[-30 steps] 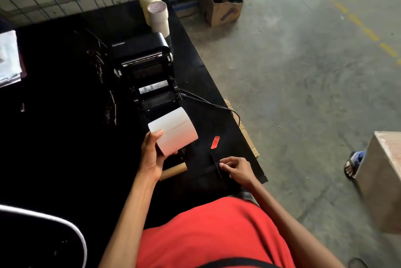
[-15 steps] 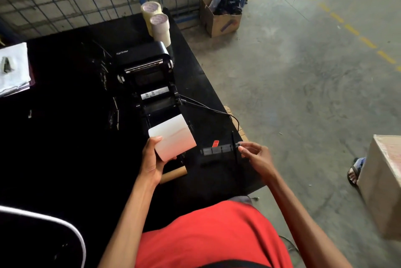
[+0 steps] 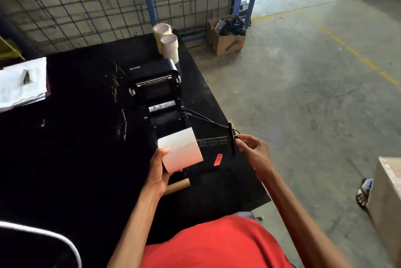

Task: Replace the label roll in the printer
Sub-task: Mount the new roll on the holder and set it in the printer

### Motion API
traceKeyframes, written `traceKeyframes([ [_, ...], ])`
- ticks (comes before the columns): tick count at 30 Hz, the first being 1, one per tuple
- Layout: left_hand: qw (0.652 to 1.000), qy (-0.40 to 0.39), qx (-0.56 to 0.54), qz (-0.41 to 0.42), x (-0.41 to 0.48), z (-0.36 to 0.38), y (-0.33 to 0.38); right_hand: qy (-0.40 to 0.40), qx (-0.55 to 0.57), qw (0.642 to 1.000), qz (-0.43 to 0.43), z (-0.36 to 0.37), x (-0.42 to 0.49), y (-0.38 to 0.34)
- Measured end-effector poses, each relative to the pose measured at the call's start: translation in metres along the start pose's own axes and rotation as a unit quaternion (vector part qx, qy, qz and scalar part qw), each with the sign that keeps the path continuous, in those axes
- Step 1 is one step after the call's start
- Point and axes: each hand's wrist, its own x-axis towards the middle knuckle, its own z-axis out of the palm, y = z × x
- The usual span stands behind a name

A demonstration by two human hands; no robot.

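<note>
Label roll [image 3: 181, 151], a smooth white paper cylinder, sits gripped in the left hand [image 3: 157, 171] just before the open black plastic Xprinter [image 3: 159, 92]. At its 3 o'clock, a ribbed black spindle [image 3: 213, 140] enters its core, its flanged end pinched by the right hand [image 3: 252, 151]. A brown cardboard core [image 3: 176, 186] lies at 6 o'clock on the black table [image 3: 76, 159].

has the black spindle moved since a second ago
Yes. The right hand lifted the black spindle off the table, past the red tag, toward the white label roll.

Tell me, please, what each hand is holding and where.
Left hand grips the white label roll at its near end; right hand holds the black spindle by its flanged end.
</note>
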Motion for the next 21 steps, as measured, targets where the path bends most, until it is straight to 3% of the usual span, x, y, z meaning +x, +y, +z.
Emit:
traceKeyframes([
  [8, 0.999, 0.017, 0.032, 0.017, 0.001, 0.003, -0.009, 0.04, -0.067, 0.995, -0.057, 0.0, -0.001, -0.015],
  [12, 1.0, 0.011, 0.014, -0.005, 0.004, 0.003, -0.012, 0.058, -0.077, 0.995, -0.036, 0.0, 0.001, -0.019],
  [16, 1.0, 0.006, -0.007, -0.022, 0.005, 0.004, -0.012, 0.053, -0.067, 0.996, -0.016, -0.001, 0.003, -0.02],
  [21, 1.0, 0.01, -0.003, -0.022, 0.004, 0.007, -0.012, 0.032, -0.121, 0.989, -0.076, 0.005, -0.002, -0.023],
])
